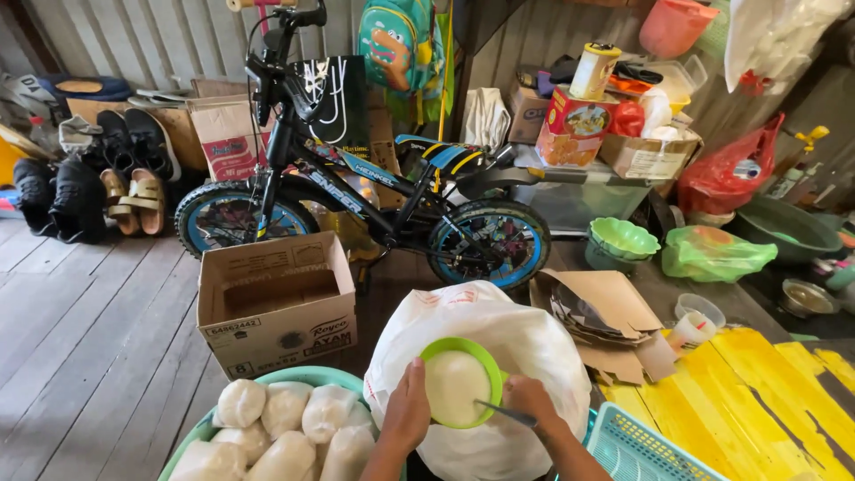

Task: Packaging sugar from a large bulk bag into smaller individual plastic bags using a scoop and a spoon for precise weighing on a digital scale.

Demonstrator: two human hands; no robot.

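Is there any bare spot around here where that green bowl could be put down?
The plank floor left of the open cardboard box lies bare up to the shoes. The yellow boards at right are mostly bare. The basin is packed with white bags, and around the bicycle it is crowded.

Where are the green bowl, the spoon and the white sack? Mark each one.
green bowl [485, 358]: head view, on its right rim.
spoon [506, 412]: head view, on its metal handle.
white sack [534, 343]: head view, on its bulging upper side.
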